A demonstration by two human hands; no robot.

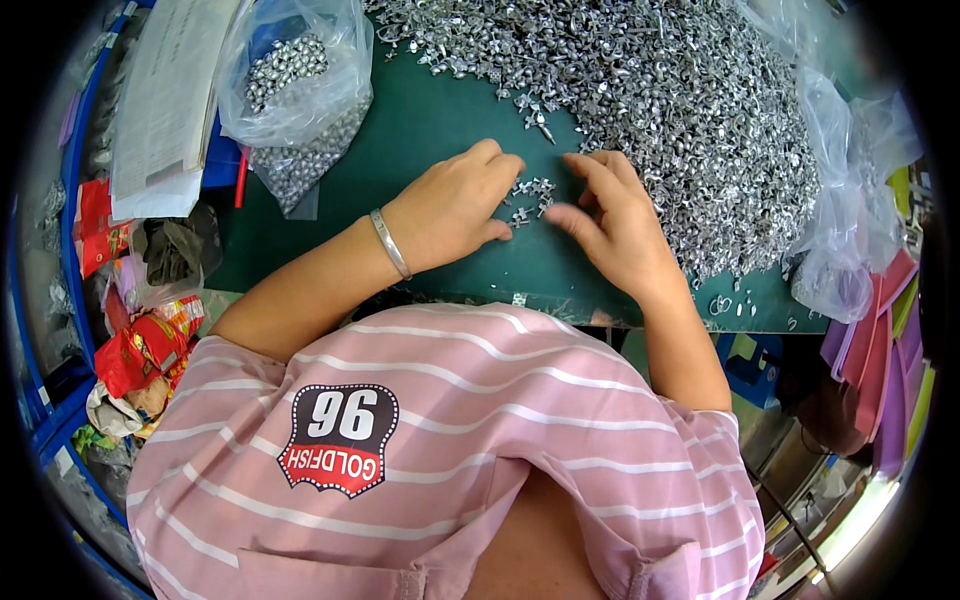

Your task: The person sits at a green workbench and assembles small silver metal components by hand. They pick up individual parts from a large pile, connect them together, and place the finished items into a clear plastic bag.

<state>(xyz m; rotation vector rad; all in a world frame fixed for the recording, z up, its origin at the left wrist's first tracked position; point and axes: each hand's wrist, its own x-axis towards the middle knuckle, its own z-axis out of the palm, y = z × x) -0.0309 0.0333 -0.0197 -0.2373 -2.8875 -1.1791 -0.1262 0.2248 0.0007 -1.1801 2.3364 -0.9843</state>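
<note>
A small cluster of silvery metal pieces [532, 192] lies on the green tabletop [420, 110] between my two hands. My left hand [445, 205], with a metal bangle [390, 243] at its wrist, rests at the left side of the cluster. Its thumb and bent fingers are apart, and nothing shows in them. On the other side, my right hand [622, 225] is open, thumb and fingers spread toward the pieces. A large heap of similar small metal parts [660, 90] spreads behind and beside my right hand. One longer pointed piece [545, 128] lies at the heap's near edge.
At the back left stands a clear plastic bag [345, 75] of round silver beads [290, 72]. Paper sheets [165, 110], a red pen [241, 178] and red packets [140, 355] are at the left. Plastic sheeting [840, 240] borders the heap at right. Loose rings [720, 303] lie near the front edge.
</note>
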